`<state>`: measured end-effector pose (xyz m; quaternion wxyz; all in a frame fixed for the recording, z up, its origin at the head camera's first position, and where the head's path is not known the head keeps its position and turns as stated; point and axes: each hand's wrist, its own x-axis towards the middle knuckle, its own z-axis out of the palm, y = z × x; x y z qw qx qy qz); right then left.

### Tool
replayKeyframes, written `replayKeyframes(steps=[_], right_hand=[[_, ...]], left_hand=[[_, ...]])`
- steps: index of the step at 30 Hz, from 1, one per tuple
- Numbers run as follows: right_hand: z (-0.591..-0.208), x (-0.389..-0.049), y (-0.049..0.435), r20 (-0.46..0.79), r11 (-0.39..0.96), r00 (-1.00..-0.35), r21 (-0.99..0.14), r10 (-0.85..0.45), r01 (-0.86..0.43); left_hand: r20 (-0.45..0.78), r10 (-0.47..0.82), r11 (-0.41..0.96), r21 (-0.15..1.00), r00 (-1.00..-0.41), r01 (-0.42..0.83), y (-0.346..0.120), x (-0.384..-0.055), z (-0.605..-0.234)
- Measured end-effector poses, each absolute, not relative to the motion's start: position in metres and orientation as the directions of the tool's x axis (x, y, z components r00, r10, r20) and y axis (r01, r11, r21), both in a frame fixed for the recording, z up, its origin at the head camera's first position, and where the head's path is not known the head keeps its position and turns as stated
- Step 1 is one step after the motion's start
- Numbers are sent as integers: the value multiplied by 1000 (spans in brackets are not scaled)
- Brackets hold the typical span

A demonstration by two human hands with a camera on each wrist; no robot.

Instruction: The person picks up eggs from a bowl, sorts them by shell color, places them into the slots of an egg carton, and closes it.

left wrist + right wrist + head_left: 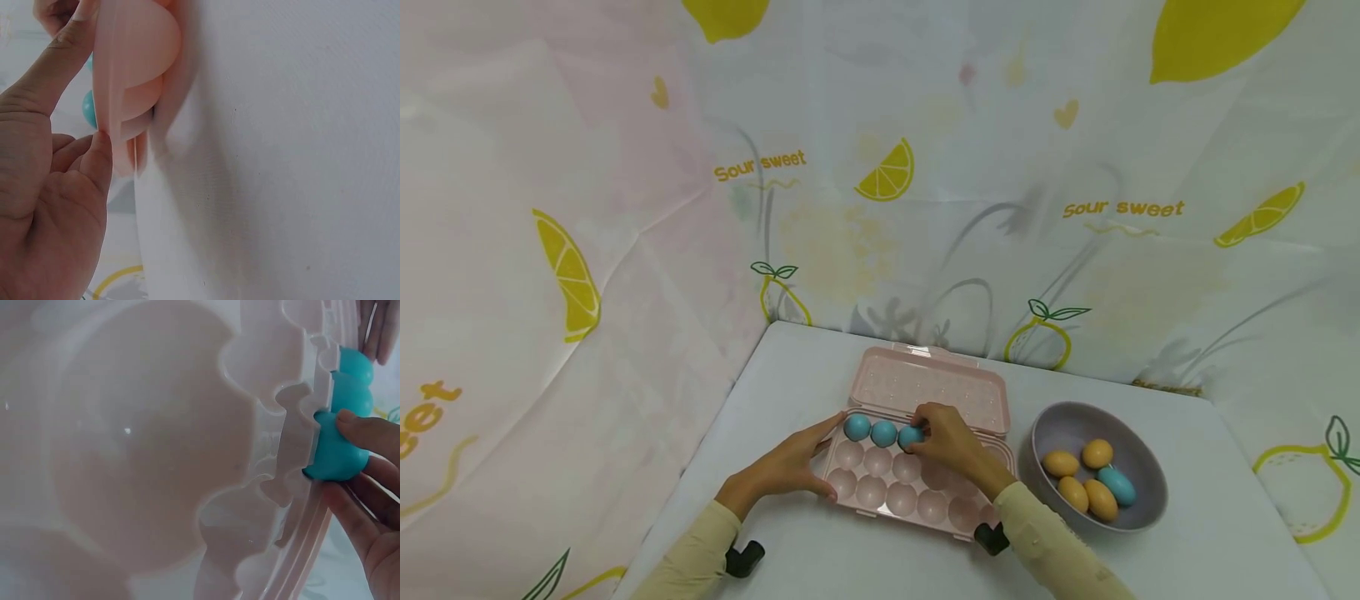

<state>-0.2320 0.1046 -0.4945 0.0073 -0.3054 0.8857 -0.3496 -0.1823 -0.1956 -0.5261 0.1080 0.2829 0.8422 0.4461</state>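
Observation:
A pink egg carton (pixel 887 479) lies with its lid (pixel 928 387) folded back on the white table. My left hand (pixel 790 462) spans the carton's left end, thumb near the front corner and fingers at the back; in the left wrist view, thumb and fingertips press its rim. Three blue eggs sit along the back row from the left. With thumb and fingers, my right hand (pixel 951 442) pinches the third blue egg (pixel 337 450) at its cup. Beside it are the middle blue egg (pixel 883 433) and the leftmost blue egg (pixel 857 427).
Right of the carton stands a grey bowl (pixel 1048 425) with several orange-yellow eggs (pixel 1101 500) and one blue egg (pixel 1116 485). The carton's front cups (pixel 871 492) hold no eggs. A lemon-print cloth (pixel 880 250) hangs behind the table.

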Motion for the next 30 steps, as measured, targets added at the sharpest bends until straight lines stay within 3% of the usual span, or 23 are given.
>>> replayKeyframes(steps=[14, 30], right_hand=[[-493, -231, 104, 198, 585, -813, -603, -548, -542], [-454, -233, 127, 321, 567, -762, -522, -562, -638]], left_hand=[[68, 579, 451, 804, -812, 389, -194, -183, -527], [59, 572, 459, 804, -818, 378, -194, -183, -523]])
